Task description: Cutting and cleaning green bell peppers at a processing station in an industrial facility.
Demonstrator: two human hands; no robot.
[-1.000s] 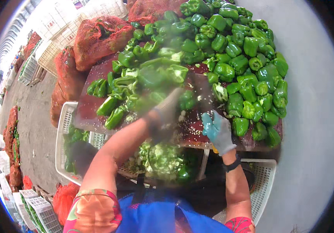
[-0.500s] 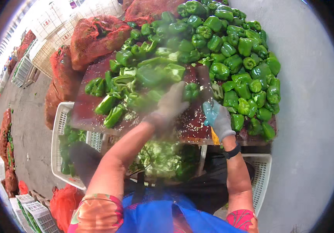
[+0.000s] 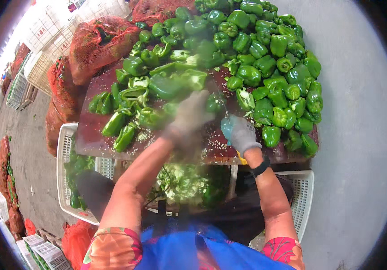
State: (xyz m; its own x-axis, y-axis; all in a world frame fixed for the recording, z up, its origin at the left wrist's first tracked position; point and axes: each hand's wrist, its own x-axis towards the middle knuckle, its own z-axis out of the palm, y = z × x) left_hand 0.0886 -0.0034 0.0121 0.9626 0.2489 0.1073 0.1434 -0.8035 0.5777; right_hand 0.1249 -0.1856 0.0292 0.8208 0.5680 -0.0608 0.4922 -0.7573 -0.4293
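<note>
My left hand (image 3: 192, 110), in a pale glove and blurred, grips a whole green bell pepper (image 3: 214, 103) above the dark red tabletop (image 3: 96, 135). Close on its right, my right hand (image 3: 242, 133) wears a grey glove with teal fingers. It is closed on a knife, whose yellow handle end (image 3: 241, 157) shows below the fist. The blade looks thin and edge-on beside the pepper. Left of my left hand lie cut pepper halves (image 3: 132, 96), with pale seeds scattered around. A cut pepper (image 3: 245, 99) with its pale inside showing lies beyond my right hand.
A large heap of whole green peppers (image 3: 265, 63) covers the table's far right. Red mesh sacks (image 3: 96, 47) stand at the far left. A white crate (image 3: 63, 175) with peppers is at lower left, another crate (image 3: 302, 202) at lower right. Pale pepper scraps (image 3: 184, 182) lie below the table edge.
My right hand and the knife have moved left, closer to the pepper in my left hand. The blade has turned from broadside to nearly edge-on. The whole view has shifted slightly.
</note>
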